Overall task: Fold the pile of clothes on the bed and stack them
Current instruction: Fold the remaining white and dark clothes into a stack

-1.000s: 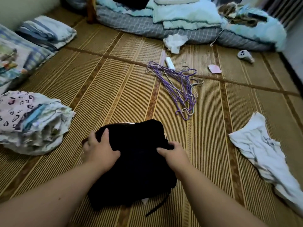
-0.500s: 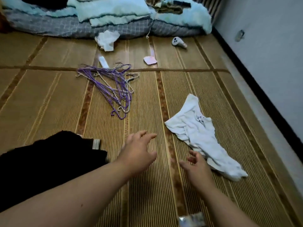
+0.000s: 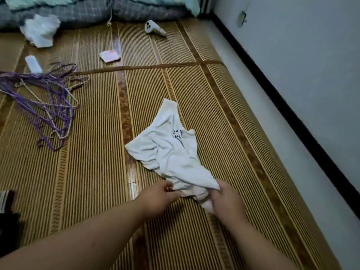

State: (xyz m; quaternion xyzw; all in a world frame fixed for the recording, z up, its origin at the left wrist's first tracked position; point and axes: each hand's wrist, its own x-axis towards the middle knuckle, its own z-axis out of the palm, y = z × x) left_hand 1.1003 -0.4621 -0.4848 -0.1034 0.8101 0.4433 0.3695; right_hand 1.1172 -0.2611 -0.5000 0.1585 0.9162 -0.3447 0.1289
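A crumpled white garment [image 3: 169, 151] with small dark lettering lies on the striped straw mat [image 3: 93, 172] in the middle of the view. My right hand [image 3: 226, 201] grips its near end, fingers curled into the cloth. My left hand [image 3: 159, 195] pinches the near hem just to the left. The folded black garment [image 3: 7, 221] shows only as a dark corner at the left edge.
A tangle of purple and white hangers [image 3: 44, 98] lies at the left. Farther back are a white crumpled cloth [image 3: 41, 30], a white tube [image 3: 33, 63], a pink packet [image 3: 109, 55], a white controller [image 3: 153, 28] and bedding [image 3: 93, 10]. A wall [image 3: 302, 75] runs along the right.
Both hands left the black garment, and the view swung right. They reached to the white garment and now hold its near end.
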